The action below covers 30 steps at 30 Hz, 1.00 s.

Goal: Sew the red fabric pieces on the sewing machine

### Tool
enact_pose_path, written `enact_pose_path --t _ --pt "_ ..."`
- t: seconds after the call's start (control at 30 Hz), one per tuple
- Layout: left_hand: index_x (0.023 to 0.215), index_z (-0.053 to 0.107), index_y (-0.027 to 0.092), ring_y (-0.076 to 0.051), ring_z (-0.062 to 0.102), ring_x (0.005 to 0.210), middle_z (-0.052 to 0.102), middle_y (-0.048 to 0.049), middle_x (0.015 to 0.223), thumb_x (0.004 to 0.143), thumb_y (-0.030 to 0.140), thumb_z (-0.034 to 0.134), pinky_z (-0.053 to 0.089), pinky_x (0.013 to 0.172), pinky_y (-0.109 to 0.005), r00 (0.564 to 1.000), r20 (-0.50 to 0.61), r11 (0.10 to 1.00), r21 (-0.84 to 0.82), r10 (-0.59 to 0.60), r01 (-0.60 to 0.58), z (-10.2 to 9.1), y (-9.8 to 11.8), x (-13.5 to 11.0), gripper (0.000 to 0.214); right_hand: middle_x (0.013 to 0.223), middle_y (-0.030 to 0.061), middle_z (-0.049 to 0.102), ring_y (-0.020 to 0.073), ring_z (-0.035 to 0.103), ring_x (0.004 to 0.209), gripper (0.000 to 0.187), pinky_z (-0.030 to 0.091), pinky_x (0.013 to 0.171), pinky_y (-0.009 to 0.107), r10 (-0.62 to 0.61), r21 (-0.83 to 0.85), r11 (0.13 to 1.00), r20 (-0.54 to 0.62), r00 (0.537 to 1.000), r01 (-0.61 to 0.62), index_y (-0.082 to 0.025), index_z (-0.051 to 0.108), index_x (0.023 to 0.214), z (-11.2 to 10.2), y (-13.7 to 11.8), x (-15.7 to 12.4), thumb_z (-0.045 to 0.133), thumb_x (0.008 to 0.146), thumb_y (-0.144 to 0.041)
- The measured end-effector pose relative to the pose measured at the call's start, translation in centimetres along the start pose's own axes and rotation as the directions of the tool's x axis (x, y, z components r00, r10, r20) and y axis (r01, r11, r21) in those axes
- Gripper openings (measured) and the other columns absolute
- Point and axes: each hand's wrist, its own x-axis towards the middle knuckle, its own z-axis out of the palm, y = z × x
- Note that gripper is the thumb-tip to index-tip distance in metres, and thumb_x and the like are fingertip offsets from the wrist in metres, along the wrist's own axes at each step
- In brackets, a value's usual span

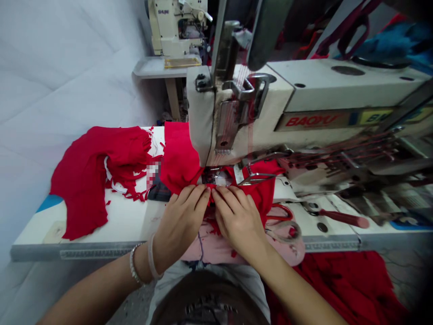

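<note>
Side by side in front of the presser foot [218,176] of a cream sewing machine [237,122], my two hands grip red fabric [177,155]. My left hand [185,216] has its fingertips on the cloth edge, thumb mostly hidden. Close against it, my right hand [238,221] pinches the same cloth, its fingers bent. The fabric spreads to both sides of the needle area and partly under the machine head. Red threads run down the front of the head. What lies under my fingertips is hidden.
A red garment piece [84,180] and scraps lie on the table's left. Red-handled scissors [282,221] and a red-handled screwdriver [343,217] lie at right. Red cloth [352,284] hangs below the table edge. Another sewing machine [179,29] stands behind.
</note>
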Motion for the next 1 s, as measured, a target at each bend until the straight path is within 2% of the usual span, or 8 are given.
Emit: enact_pose_path --t 0.23,0.37,0.57,0.67,0.83,1.0 --pt "0.126 0.054 0.004 -0.028 0.055 0.116 0.060 -0.0181 0.129 0.098 0.010 0.029 0.052 0.086 -0.040 0.996 -0.090 1.000 0.018 0.009 -0.008 0.5 0.1 0.5 0.038 0.119 0.0108 0.067 0.0273 0.053 0.105 0.034 0.045 0.080 0.038 0.013 -0.016 1.000 0.008 1.000 -0.012 -0.006 0.065 0.120 0.5 0.4 0.9 0.046 0.095 -0.018" --pt "0.124 0.053 0.004 -0.029 0.057 0.115 0.060 -0.0189 0.128 0.098 0.009 0.028 0.053 0.085 -0.041 0.994 -0.104 1.000 0.016 0.022 -0.020 0.7 -0.1 0.7 0.037 0.122 0.0112 0.066 0.0285 0.053 0.106 0.035 0.046 0.081 0.040 0.021 0.011 1.000 0.026 0.999 -0.021 -0.007 0.064 0.122 0.7 0.8 1.1 0.046 0.094 -0.019" --pt "0.121 0.054 0.006 -0.027 0.057 0.115 0.060 -0.0169 0.125 0.096 0.007 0.035 0.054 0.089 -0.040 0.995 -0.091 0.998 -0.042 0.046 -0.050 0.9 -0.4 0.6 0.032 0.114 0.0106 0.068 0.0224 0.058 0.102 0.025 0.050 0.083 0.037 0.071 0.258 0.964 -0.034 0.997 -0.060 -0.012 0.067 0.112 1.4 1.5 0.9 0.049 0.094 -0.014" --pt "0.120 0.055 0.007 -0.027 0.058 0.114 0.060 -0.0160 0.124 0.095 0.007 0.039 0.054 0.091 -0.039 0.993 -0.099 0.996 -0.063 0.064 -0.070 1.2 -0.8 0.7 0.029 0.112 0.0114 0.068 0.0208 0.059 0.101 0.024 0.051 0.084 0.037 0.113 0.337 0.936 -0.020 0.993 -0.099 -0.013 0.067 0.109 1.6 1.5 0.9 0.048 0.095 -0.013" --pt "0.122 0.056 0.005 -0.028 0.059 0.111 0.062 -0.0168 0.121 0.094 0.008 0.042 0.055 0.090 -0.040 0.991 -0.115 0.997 -0.040 0.067 -0.072 1.5 -1.1 1.3 0.031 0.110 0.0142 0.067 0.0233 0.059 0.102 0.028 0.055 0.082 0.038 0.079 0.260 0.963 -0.015 0.997 -0.072 -0.007 0.065 0.115 1.7 1.2 1.3 0.046 0.095 -0.012" --pt "0.117 0.056 0.006 -0.026 0.060 0.108 0.063 -0.0160 0.115 0.094 0.006 0.039 0.053 0.093 -0.040 0.992 -0.116 0.993 -0.099 0.054 -0.066 1.5 -0.8 1.6 0.029 0.106 0.0179 0.068 0.0260 0.059 0.104 0.026 0.056 0.087 0.039 -0.071 0.119 0.990 -0.072 0.995 0.080 -0.001 0.067 0.107 1.7 0.9 1.8 0.047 0.091 -0.005"
